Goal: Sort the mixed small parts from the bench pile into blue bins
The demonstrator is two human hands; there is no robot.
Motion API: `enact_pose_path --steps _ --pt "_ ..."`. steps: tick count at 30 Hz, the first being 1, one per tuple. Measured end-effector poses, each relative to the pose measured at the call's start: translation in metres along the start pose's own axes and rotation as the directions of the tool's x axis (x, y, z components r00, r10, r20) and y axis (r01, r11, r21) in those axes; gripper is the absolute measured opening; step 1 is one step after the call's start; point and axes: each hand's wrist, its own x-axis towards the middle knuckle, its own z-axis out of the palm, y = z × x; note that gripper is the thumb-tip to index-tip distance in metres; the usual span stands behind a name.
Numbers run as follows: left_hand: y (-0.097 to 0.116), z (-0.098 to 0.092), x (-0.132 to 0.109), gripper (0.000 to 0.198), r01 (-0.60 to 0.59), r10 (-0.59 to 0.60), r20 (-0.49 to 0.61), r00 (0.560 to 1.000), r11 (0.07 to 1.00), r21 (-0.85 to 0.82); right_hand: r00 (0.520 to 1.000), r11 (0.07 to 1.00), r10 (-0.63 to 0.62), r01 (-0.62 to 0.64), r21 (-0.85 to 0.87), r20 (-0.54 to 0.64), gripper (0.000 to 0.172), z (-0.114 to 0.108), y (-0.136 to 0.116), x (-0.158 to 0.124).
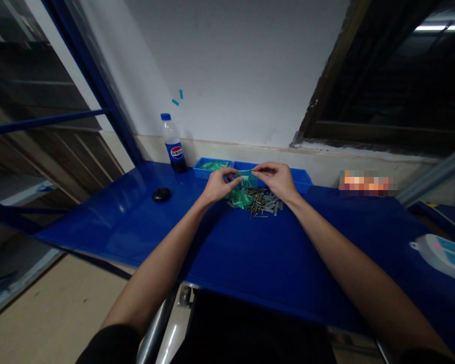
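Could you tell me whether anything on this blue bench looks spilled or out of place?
A loose heap of screws and grey plugs lies on the table, not in the blue trays behind, just below the small green bag pinched by the left hand and right hand. Nothing looks damaged.

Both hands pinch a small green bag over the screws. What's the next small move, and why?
Probably pull open the mouth of the green bag: the left hand and right hand each pinch one end of it, above the pile of screws and grey plugs. Whether it is already open is too small to tell.
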Motion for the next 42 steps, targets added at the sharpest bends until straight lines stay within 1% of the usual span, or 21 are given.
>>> enact_pose_path --steps 3,5,8,10,11,13,15,18,20,21,22,24,25,26,28,31,33,35,38,40,42 --pt "0.007 -0.003 -0.001 0.028 0.059 -0.033 0.152 0.988 0.983 -0.175 0.998 0.991 0.057 -0.058 0.12 0.008 0.02 0.001 0.007 0.003" --pt "0.009 -0.005 -0.001 0.032 0.096 -0.047 0.2 0.979 0.965 -0.243 0.997 0.989 0.077 -0.077 0.127 0.01 0.021 0.001 0.011 0.003" --pt "0.006 -0.006 0.002 0.041 0.175 -0.133 0.162 0.978 0.944 -0.281 0.997 0.996 0.073 -0.073 0.042 -0.02 0.019 0.001 0.014 0.002" --pt "-0.001 -0.007 0.005 0.043 0.255 -0.238 0.089 0.967 0.907 -0.337 0.999 0.997 0.049 -0.05 -0.063 -0.019 0.016 0.001 0.014 0.0" --pt "-0.004 -0.007 0.006 0.043 0.286 -0.293 0.042 0.955 0.878 -0.384 0.999 0.992 0.037 -0.036 -0.12 0.004 0.015 0.001 0.013 -0.001" --pt "-0.01 -0.008 0.008 0.04 0.311 -0.387 -0.053 0.921 0.809 -0.499 0.996 0.974 0.017 0.004 -0.225 0.092 0.012 0.002 0.009 -0.004" --pt "-0.015 -0.01 0.008 0.034 0.313 -0.458 -0.11 0.882 0.744 -0.591 0.977 0.951 -0.006 0.071 -0.3 0.214 0.012 0.004 0.005 -0.007" --pt "-0.019 -0.013 0.007 0.026 0.365 -0.531 -0.097 0.842 0.693 -0.622 0.914 0.904 -0.07 0.227 -0.362 0.399 0.014 0.01 0.002 -0.015" --pt "-0.021 -0.014 0.007 0.025 0.426 -0.552 -0.064 0.832 0.707 -0.565 0.857 0.864 -0.096 0.324 -0.385 0.505 0.02 0.015 0.002 -0.021" --pt "-0.022 -0.015 0.006 0.025 0.444 -0.542 -0.06 0.838 0.743 -0.501 0.83 0.848 -0.094 0.356 -0.392 0.55 0.022 0.017 0.004 -0.023" --pt "-0.022 -0.015 0.006 0.024 0.443 -0.509 -0.067 0.858 0.8 -0.405 0.805 0.836 -0.085 0.379 -0.398 0.587 0.025 0.02 0.005 -0.025" --pt "-0.021 -0.016 0.005 0.018 0.365 -0.377 -0.076 0.923 0.921 -0.133 0.771 0.822 -0.07 0.404 -0.4 0.633 0.028 0.024 0.007 -0.026" --pt "-0.019 -0.017 0.004 0.017 0.3 -0.299 -0.058 0.953 0.954 0.011 0.762 0.819 -0.07 0.412 -0.399 0.643 0.029 0.025 0.008 -0.026" --pt "-0.018 -0.017 0.003 0.018 0.235 -0.234 -0.025 0.972 0.963 0.135 0.76 0.817 -0.076 0.419 -0.397 0.645 0.03 0.025 0.009 -0.026" --pt "-0.015 -0.017 0.001 0.024 0.144 -0.169 0.061 0.984 0.947 0.288 0.766 0.812 -0.098 0.43 -0.394 0.635 0.03 0.024 0.009 -0.025" --pt "-0.015 -0.016 -0.002 0.033 0.065 -0.134 0.167 0.977 0.928 0.368 0.787 0.803 -0.096 0.423 -0.421 0.609 0.029 0.021 0.009 -0.023" --pt "-0.019 -0.016 -0.003 0.036 0.023 -0.108 0.194 0.975 0.919 0.394 0.806 0.798 -0.069 0.398 -0.453 0.588 0.028 0.018 0.011 -0.022" --pt "-0.022 -0.016 -0.002 0.035 0.008 -0.097 0.195 0.976 0.912 0.411 0.821 0.795 -0.046 0.375 -0.476 0.57 0.029 0.016 0.013 -0.022" --pt "-0.022 -0.016 -0.002 0.027 -0.006 -0.063 0.161 0.985 0.917 0.399 0.832 0.793 -0.035 0.359 -0.491 0.553 0.03 0.014 0.015 -0.022" --pt "-0.017 -0.015 -0.002 0.024 -0.017 -0.018 0.092 0.996 0.93 0.368 0.845 0.804 -0.041 0.345 -0.484 0.534 0.03 0.014 0.014 -0.021" --pt "-0.011 -0.013 -0.002 0.022 -0.006 0.004 0.007 1.0 0.955 0.297 0.864 0.84 -0.05 0.307 -0.447 0.501 0.027 0.014 0.013 -0.02"
